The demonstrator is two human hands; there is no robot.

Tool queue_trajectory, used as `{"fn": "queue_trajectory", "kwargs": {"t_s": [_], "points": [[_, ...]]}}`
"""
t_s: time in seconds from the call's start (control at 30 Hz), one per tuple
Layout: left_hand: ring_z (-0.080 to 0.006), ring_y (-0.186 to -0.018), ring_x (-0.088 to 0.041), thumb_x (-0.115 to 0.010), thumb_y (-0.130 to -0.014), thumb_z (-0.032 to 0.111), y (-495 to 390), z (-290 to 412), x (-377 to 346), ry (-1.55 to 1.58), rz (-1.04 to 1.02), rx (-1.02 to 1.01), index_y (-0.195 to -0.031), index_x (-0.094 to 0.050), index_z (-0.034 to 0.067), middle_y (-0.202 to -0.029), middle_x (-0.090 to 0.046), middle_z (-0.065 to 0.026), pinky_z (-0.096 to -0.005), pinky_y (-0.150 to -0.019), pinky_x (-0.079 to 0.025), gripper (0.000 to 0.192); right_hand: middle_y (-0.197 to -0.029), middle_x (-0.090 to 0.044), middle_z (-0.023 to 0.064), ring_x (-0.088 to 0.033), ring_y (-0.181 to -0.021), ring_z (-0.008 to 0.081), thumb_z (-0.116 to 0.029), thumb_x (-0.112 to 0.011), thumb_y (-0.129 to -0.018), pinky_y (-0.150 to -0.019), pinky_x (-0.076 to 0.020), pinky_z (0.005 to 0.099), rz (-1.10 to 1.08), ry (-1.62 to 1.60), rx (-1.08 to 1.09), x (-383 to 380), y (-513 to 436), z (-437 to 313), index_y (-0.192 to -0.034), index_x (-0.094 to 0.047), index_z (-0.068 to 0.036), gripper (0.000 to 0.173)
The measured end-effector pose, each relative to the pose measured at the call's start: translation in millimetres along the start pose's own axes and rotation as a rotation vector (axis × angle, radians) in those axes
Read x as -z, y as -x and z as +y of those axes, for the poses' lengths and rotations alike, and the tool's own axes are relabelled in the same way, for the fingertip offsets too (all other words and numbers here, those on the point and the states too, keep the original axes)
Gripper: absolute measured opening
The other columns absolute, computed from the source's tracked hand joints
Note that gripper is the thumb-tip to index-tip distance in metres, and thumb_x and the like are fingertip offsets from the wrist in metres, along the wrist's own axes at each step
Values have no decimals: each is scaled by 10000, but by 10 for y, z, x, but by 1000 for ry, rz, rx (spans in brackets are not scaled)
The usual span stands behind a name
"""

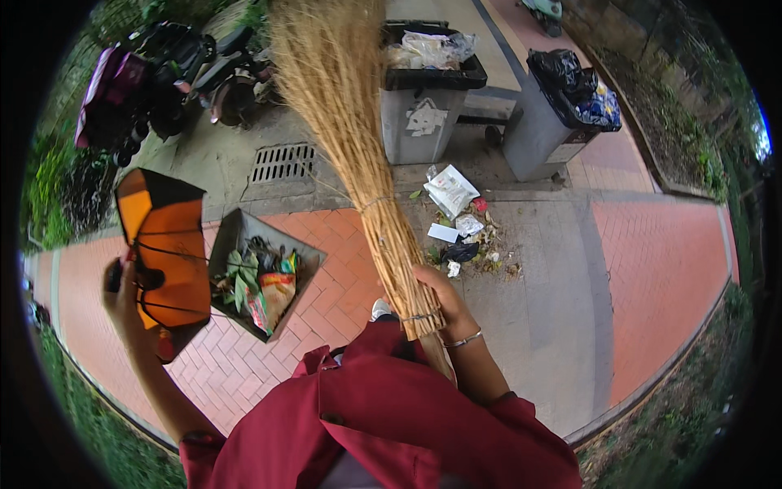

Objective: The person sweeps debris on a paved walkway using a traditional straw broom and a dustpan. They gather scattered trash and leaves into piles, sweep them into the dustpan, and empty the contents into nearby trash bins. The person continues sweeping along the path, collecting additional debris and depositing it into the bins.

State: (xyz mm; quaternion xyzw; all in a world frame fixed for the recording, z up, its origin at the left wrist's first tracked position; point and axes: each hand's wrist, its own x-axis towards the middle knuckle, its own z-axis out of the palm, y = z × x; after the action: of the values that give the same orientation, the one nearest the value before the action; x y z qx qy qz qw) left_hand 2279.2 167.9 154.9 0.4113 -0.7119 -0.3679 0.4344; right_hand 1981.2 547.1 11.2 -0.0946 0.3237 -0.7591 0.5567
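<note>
My left hand (120, 284) grips a handle on an orange-and-black panel (174, 223) crossed by dark cords. Just to its right is a metal dustpan (311, 260); the cords run towards it, but how they join is unclear. Green leaves (239, 282), a torn plastic wrapper (278, 293) and dark scraps lie inside the pan. Around the tied lower end of a twig broom (366, 165) my right hand (449, 299) is closed, with the bristles raised and pointing away from me. Beyond that hand, a litter pile holds a white plastic bag (452, 189), a white card (443, 233) and black plastic (459, 251).
Two grey wheeled bins, one with a torn label (421, 122) and one at right (537, 131), hold bagged rubbish. A drain grate (283, 162) lies left of the broom. Parked scooters (226, 79) stand at upper left. Red brick paving (666, 244) meets a planted kerb at right.
</note>
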Motion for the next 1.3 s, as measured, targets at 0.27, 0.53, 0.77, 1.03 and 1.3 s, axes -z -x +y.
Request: {"fn": "queue_trajectory", "kwargs": {"t_s": [0.27,0.53,0.77,1.03,1.3], "points": [[-144,-1079,-548,-527,-910,171,-1884,972,-1059,-58,44,-399,-1148,-587,-13,-1157,-599,-86,-264,-928,-415,307,-912,-626,183,-651,-701,224,-305,-568,-833,-581,-555,308,112,110,55,-200,-1011,-866,-1152,-473,56,491],[-119,-1084,-562,-415,-952,160,-3772,1468,-2331,101,-64,-797,-1191,-572,60,-1197,-586,-65,-244,-873,-475,303,-946,-611,159,-654,-730,234,-243,-569,-811,-563,-549,309,186,213,119,-201,-2108,-1595,-1198,-437,50,503],[-49,-774,-583,-606,-867,241,-4943,2036,-3794,181,-76,-649,-1110,-647,94,-965,-656,-27,-182,-667,-454,287,-919,-593,109,-634,-751,185,-168,-581,-812,-625,-529,292,298,171,185,-259,-2984,-2029,-1161,-447,45,431],[-193,-686,-641,-727,-720,9,-5170,2507,-5282,611,-416,-772,-893,-583,-102,-877,-660,-160,-253,-589,-546,251,-940,-581,92,-614,-778,163,-149,-593,-828,-658,-500,274,362,169,176,17,-3584,-2492,-1171,-437,35,418],[-91,-634,-572,-734,-739,106,-4994,3293,-6628,290,-351,-891,-853,-618,-8,-731,-627,-39,-217,-570,-451,198,-910,-575,72,-561,-793,117,-189,-631,-800,-678,-473,249,350,194,214,569,-4017,-3045,-1164,-444,34,466]]}}
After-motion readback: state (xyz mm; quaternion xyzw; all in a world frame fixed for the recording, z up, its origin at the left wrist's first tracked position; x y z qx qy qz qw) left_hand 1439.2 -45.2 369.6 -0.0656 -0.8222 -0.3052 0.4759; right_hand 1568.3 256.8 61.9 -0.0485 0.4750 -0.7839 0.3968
